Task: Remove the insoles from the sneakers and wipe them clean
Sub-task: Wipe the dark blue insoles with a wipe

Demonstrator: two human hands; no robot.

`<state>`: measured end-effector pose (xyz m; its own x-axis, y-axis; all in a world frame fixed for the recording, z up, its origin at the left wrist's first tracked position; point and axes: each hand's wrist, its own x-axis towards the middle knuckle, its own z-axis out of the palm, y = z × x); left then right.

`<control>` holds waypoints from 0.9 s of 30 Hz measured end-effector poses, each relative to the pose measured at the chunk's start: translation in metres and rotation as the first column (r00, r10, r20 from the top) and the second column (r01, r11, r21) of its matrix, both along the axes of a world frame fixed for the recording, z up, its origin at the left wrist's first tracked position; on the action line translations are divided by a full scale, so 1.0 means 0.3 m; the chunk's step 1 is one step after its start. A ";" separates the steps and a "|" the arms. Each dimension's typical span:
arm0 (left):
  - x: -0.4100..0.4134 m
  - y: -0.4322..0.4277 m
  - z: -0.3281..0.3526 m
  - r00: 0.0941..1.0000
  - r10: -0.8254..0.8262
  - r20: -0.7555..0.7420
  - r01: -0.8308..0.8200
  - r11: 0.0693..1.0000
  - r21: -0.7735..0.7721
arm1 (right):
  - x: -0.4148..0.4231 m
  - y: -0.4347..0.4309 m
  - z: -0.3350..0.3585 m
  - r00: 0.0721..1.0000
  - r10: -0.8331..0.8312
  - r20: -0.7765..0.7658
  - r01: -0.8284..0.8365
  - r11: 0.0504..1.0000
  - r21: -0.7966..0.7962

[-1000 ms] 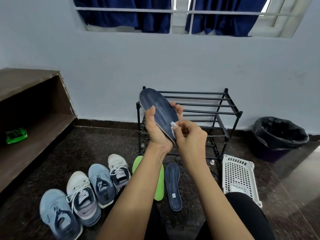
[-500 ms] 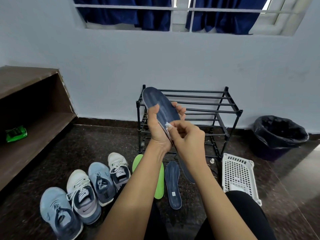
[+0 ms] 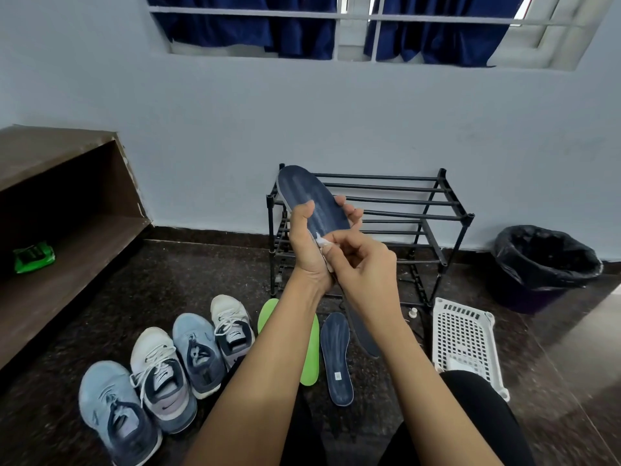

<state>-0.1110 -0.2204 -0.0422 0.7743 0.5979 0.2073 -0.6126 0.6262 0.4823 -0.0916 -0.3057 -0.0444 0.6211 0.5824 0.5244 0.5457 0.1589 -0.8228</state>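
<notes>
Left hand (image 3: pixel 309 245) clamps insole (image 3: pixel 314 200) mid-length, face tilted toward camera, probably bracing it for wiping. Right hand (image 3: pixel 368 269) pinches wipe (image 3: pixel 322 242) against that face. 4 sneakers (image 3: pixel 158 381) parked below.

Soft, even daylight from the window (image 3: pixel 356 28) at upper centre; faint shadows; wide-angle bending at edges; slight blur lower right.

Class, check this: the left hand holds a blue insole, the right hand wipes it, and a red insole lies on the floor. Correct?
No: the head view shows the floor insole is green, not red. The rest stands.
</notes>
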 end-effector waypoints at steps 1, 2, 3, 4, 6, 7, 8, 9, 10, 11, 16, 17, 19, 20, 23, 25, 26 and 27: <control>0.000 -0.001 -0.002 1.000 0.001 -0.005 -0.001 1.000 0.006 | 0.001 0.002 -0.008 1.000 -0.030 0.011 0.030 1.000 0.001; -0.002 -0.003 -0.004 1.000 -0.002 -0.006 0.002 1.000 0.012 | 0.004 0.006 -0.017 0.997 -0.069 0.017 0.069 0.998 -0.002; -0.006 -0.008 -0.004 1.000 -0.006 -0.003 0.006 1.000 0.018 | 0.009 0.009 -0.024 0.994 -0.113 0.014 0.113 0.994 -0.004; -0.009 -0.011 -0.003 1.000 -0.009 0.001 0.009 1.000 0.025 | 0.016 0.012 -0.030 0.988 -0.155 0.005 0.155 0.988 -0.006; -0.015 -0.012 -0.005 1.000 -0.014 0.006 0.014 1.000 0.020 | 0.027 0.015 -0.036 0.979 -0.205 -0.004 0.205 0.979 -0.015; -0.017 -0.009 -0.006 1.000 -0.017 0.010 0.017 1.000 0.005 | 0.027 0.015 -0.036 0.979 -0.206 0.001 0.206 0.978 -0.020; -0.017 -0.003 -0.006 1.000 -0.018 0.016 0.018 1.000 -0.007 | 0.025 0.014 -0.031 0.982 -0.187 0.014 0.187 0.982 -0.023; -0.016 0.002 -0.005 1.000 -0.016 0.018 0.016 1.000 -0.010 | 0.021 0.012 -0.022 0.988 -0.149 0.033 0.150 0.988 -0.032; -0.015 0.006 -0.004 1.000 -0.010 0.015 0.010 1.000 -0.007 | 0.016 0.010 -0.012 0.993 -0.101 0.057 0.104 0.994 -0.044; -0.014 0.008 -0.002 1.000 -0.007 0.016 0.007 1.000 -0.005 | 0.010 0.008 0.000 0.995 -0.054 0.080 0.058 0.997 -0.058; -0.012 0.006 -0.004 0.995 -0.071 0.067 0.072 0.997 -0.023 | -0.002 -0.007 0.028 0.992 0.072 0.104 -0.064 0.995 -0.076; -0.009 0.004 -0.004 0.995 -0.076 0.064 0.078 0.997 -0.021 | -0.004 -0.008 0.026 0.994 0.067 0.088 -0.061 0.996 -0.070; -0.003 -0.003 -0.004 0.996 -0.067 0.057 0.069 0.997 -0.025 | -0.003 -0.010 0.021 0.998 0.013 0.068 -0.009 0.998 -0.064; -0.001 -0.008 -0.003 0.996 -0.063 0.055 0.064 0.998 -0.024 | 0.002 -0.010 0.016 0.997 -0.032 0.074 0.036 0.998 -0.057; -0.004 -0.024 0.000 0.996 -0.073 0.043 0.072 0.997 0.021 | 0.027 -0.005 -0.011 0.977 -0.176 0.122 0.181 0.983 -0.033; -0.006 -0.025 -0.003 0.997 -0.073 0.039 0.072 0.997 0.031 | 0.039 0.001 -0.027 0.957 -0.239 0.163 0.248 0.968 -0.039; -0.006 -0.023 -0.004 0.996 -0.071 0.046 0.071 0.997 0.015 | 0.038 0.003 -0.030 0.954 -0.244 0.174 0.254 0.967 -0.036; -0.004 -0.020 -0.003 0.996 -0.067 0.056 0.067 0.998 -0.009 | 0.034 0.004 -0.026 0.958 -0.225 0.176 0.234 0.972 -0.030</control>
